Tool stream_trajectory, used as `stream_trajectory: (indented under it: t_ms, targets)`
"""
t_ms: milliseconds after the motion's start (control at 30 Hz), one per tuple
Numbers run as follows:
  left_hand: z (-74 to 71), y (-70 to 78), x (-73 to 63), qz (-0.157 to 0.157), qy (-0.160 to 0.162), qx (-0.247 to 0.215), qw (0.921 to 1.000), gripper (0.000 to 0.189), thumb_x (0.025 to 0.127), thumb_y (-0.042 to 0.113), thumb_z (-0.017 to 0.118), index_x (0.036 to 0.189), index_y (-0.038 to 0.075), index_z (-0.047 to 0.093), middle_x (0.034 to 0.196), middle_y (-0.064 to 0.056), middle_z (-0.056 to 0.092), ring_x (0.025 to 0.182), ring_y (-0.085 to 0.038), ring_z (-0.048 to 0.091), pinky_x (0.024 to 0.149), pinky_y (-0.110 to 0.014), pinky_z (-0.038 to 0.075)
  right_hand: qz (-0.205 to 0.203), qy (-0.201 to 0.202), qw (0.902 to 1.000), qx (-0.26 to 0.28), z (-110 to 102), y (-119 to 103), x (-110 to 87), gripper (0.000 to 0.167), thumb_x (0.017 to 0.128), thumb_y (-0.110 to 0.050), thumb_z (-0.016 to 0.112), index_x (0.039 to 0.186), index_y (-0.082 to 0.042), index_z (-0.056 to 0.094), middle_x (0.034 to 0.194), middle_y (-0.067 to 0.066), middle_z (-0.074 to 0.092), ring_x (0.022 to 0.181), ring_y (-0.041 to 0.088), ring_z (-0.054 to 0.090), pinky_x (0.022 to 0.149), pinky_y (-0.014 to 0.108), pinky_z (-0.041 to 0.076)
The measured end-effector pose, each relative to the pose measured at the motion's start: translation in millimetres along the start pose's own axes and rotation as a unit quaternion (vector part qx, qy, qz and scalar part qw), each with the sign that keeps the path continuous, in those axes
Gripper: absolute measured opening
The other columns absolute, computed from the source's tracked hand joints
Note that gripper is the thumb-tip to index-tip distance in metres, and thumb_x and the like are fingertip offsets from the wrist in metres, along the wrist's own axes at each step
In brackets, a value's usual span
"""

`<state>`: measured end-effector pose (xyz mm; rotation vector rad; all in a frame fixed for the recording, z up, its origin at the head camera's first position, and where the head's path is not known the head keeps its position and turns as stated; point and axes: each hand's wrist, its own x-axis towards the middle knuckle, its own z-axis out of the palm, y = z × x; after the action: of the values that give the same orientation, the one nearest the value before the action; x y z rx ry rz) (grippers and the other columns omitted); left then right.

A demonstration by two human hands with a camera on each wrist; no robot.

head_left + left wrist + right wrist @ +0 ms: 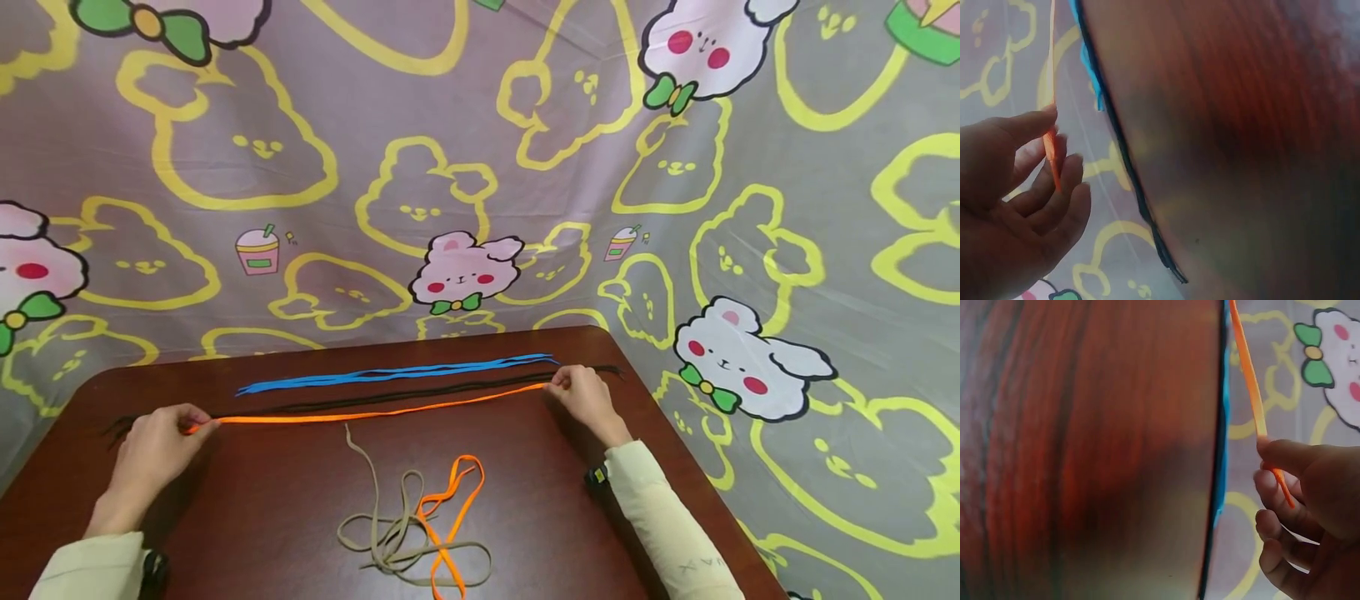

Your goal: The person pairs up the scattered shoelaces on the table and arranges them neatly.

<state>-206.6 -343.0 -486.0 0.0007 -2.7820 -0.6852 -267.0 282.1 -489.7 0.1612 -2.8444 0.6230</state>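
An orange shoelace is stretched across the table between both hands. My left hand pinches one end between thumb and fingertips; in the left wrist view a short orange tip pokes out past the thumb. The other end is pinched by my right hand, and its tip shows below the thumb in the right wrist view. Just behind the stretched lace lie dark laces, running nearly parallel to it. Farther back is a bundle of blue laces, laid out lengthwise.
On the near part of the brown table, a loosely tangled khaki lace lies beside a second, looped orange lace. Behind the table and to its right hangs a grey cloth printed with cartoon animals.
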Motion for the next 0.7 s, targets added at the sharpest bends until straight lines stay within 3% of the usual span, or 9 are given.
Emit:
stream_trajectory:
  t_ms: [133, 300, 467, 700]
  targets:
    - [5.1, -1.5, 4.2, -0.004, -0.003, 0.004, 1.0, 0.014, 0.089, 0.011, 0.075, 0.088, -0.003, 0.072, 0.072, -0.016, 0.066, 0.056, -0.021, 0.047, 0.049, -0.034, 0.033, 0.01, -0.008, 0.9999, -0.003, 6, 4, 4.4, 0.02, 0.087, -0.032, 0.082, 0.075, -0.019, 0.071, 0.072, -0.009, 0.068, 0.065, 0.01, 0.062, 0.058, 0.037, 0.049]
    - [10.8, -4.7, 8.1, -0.003, -0.015, 0.004, 0.9999, 0.011, 0.088, 0.001, 0.067, 0.093, -0.007, 0.073, 0.084, -0.028, 0.068, 0.059, -0.025, 0.05, 0.05, -0.035, 0.034, 0.01, -0.019, 0.9998, 0.001, 8, 8, 7.8, 0.006, 0.088, -0.017, 0.078, 0.084, -0.013, 0.075, 0.079, -0.001, 0.073, 0.07, 0.016, 0.066, 0.062, 0.043, 0.053]
    - [13.3, -7.3, 9.1, 0.006, -0.054, 0.002, 0.9985, 0.011, 0.085, -0.004, 0.066, 0.093, -0.008, 0.072, 0.093, -0.033, 0.068, 0.066, -0.035, 0.058, 0.056, -0.045, 0.044, 0.025, -0.04, 0.9989, 0.001, 8, 14, 7.2, 0.005, 0.09, -0.01, 0.075, 0.094, -0.01, 0.079, 0.093, 0.006, 0.076, 0.078, 0.023, 0.068, 0.068, 0.047, 0.055]
    - [11.2, -6.6, 8.3, 0.01, -0.096, 0.007, 0.9953, 0.004, 0.086, -0.003, 0.071, 0.081, -0.002, 0.071, 0.075, -0.015, 0.066, 0.067, -0.031, 0.059, 0.062, -0.052, 0.047, 0.035, -0.057, 0.9978, 0.001, 5, 23, 3.5, 0.005, 0.091, -0.008, 0.075, 0.092, -0.01, 0.08, 0.096, 0.008, 0.077, 0.085, 0.028, 0.07, 0.071, 0.048, 0.055]
